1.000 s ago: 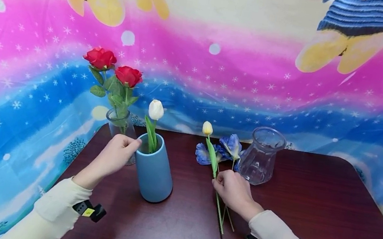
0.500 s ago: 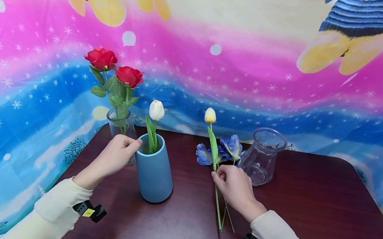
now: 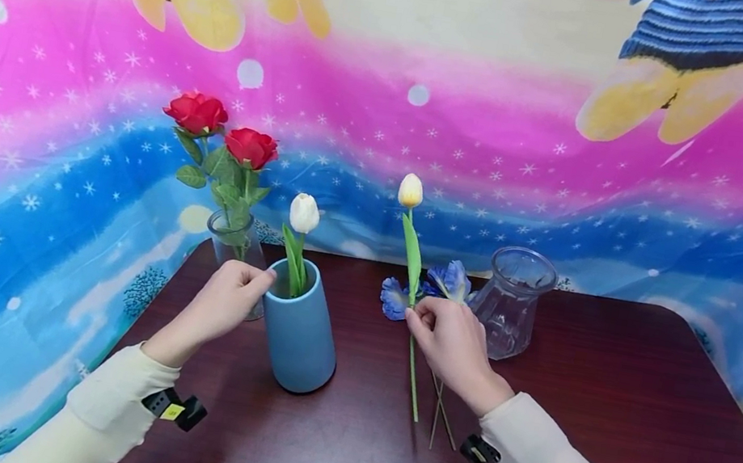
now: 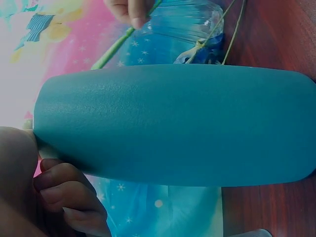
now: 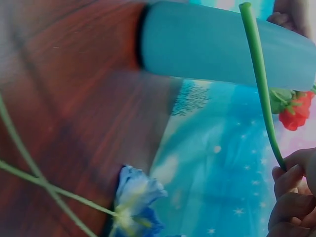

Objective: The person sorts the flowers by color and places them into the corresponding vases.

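While the left hand pinches the rim of a blue vase that stands on the table with a white tulip in it, the right hand grips a pale yellow tulip by its stem, bloom upward, slightly tilted and clear of the table. Blue flowers lie behind the right hand, near a clear glass vase.

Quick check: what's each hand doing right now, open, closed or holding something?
Left hand: closed, holding the blue vase at its rim.
Right hand: closed, holding the pale yellow tulip by its stem.
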`<state>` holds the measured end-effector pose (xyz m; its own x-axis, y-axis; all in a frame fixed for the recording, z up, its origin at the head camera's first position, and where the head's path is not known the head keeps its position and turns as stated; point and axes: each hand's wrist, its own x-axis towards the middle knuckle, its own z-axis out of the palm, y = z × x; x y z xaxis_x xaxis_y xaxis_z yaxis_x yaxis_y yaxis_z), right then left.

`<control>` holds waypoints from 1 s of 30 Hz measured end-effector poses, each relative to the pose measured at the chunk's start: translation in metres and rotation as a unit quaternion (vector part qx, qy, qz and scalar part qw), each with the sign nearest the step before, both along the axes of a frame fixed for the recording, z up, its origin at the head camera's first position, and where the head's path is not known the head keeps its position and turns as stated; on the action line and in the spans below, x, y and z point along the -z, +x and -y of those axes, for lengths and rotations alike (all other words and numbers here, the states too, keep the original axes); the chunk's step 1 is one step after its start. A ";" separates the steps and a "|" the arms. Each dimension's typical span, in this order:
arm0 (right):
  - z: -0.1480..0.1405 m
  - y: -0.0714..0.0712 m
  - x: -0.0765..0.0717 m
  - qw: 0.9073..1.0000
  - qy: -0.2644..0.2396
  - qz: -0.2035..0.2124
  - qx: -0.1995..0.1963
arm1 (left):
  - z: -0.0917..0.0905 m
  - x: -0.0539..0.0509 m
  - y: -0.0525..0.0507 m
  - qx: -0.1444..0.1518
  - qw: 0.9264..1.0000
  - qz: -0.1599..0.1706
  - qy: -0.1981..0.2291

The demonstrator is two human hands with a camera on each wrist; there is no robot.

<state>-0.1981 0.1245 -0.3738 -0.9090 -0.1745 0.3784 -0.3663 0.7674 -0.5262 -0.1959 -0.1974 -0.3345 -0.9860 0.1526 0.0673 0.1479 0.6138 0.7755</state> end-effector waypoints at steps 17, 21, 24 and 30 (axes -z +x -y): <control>0.015 -0.001 -0.037 0.997 -0.056 -0.052 -0.020 | -0.001 0.000 0.000 -0.003 1.000 0.003 0.002; 0.019 0.000 -0.044 0.996 -0.055 -0.068 -0.028 | -0.001 -0.001 0.000 -0.003 1.000 0.002 0.000; 0.022 0.000 -0.051 0.994 -0.055 -0.087 -0.033 | -0.001 -0.001 0.000 -0.005 1.000 0.001 -0.003; 0.029 -0.001 -0.060 0.990 -0.060 -0.122 -0.043 | 0.000 -0.001 0.001 -0.005 1.000 0.001 -0.006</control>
<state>-0.1992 0.0953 -0.3137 -0.7719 -0.1888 0.6070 -0.5553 0.6651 -0.4993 -0.1951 -0.1970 -0.3333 -0.9877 0.1433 0.0631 0.1397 0.6248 0.7682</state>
